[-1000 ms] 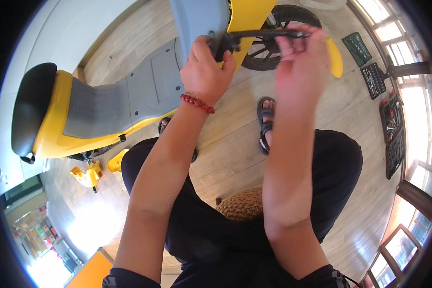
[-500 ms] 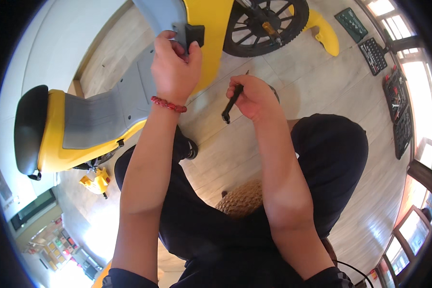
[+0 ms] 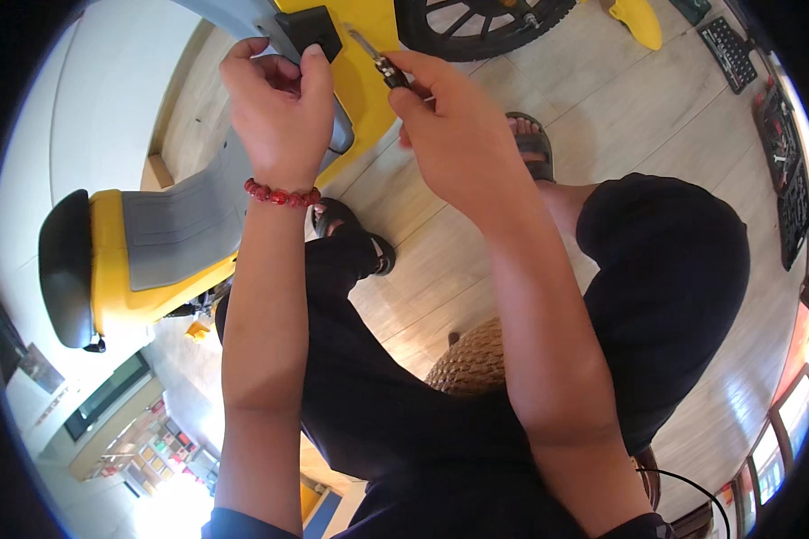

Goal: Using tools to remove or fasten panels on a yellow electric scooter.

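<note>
At the top of the head view, my left hand [image 3: 279,112] reaches to a small black rectangular part [image 3: 313,29] on the yellow and grey electric scooter [image 3: 364,108]. Its thumb presses the part's lower edge, and its other fingers curl in beside the grey panel. My right hand [image 3: 458,130] is closed round a hand tool [image 3: 390,72] with a dark handle and a thin metal shaft. The shaft points up and left, close to the yellow panel beside the black part. Most of the handle is hidden in my palm.
The scooter's grey and black seat [image 3: 180,238] extends left, and its black spoked wheel [image 3: 485,27] is at the top. A loose yellow cover [image 3: 636,22] and opened tool cases [image 3: 782,162] lie on the floor to the right. A woven stool [image 3: 472,359] is under me.
My right hand has moved up and left, bringing the tool from over the floor to the yellow panel with its metal shaft turned upward. The view has shifted; my left hand stays at the black part.
</note>
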A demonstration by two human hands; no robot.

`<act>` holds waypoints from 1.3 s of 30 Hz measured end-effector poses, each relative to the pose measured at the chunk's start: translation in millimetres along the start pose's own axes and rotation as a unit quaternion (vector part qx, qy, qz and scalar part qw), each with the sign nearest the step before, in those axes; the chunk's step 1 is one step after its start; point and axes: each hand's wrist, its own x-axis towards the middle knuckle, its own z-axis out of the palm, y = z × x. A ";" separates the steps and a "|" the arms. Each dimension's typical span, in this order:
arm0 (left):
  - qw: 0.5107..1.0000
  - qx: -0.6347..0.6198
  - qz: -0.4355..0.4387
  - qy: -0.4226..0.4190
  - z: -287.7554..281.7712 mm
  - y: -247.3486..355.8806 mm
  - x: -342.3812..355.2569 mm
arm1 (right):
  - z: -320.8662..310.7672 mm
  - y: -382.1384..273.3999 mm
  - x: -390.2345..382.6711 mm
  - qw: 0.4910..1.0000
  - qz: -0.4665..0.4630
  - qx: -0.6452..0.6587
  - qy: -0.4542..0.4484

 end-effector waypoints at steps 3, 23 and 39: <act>1.000 0.006 0.002 0.000 -1.4 -2.2 -0.5 | -3.4 -7.9 -4.3 0.991 -0.106 -0.077 0.039; 1.000 -0.008 0.007 0.003 -2.9 -1.1 -1.1 | 12.7 -7.5 -3.9 0.977 -0.092 -0.122 0.151; 1.000 0.015 0.016 0.000 -4.2 0.4 -0.2 | 14.2 -15.0 -4.2 0.967 -0.117 -0.179 0.139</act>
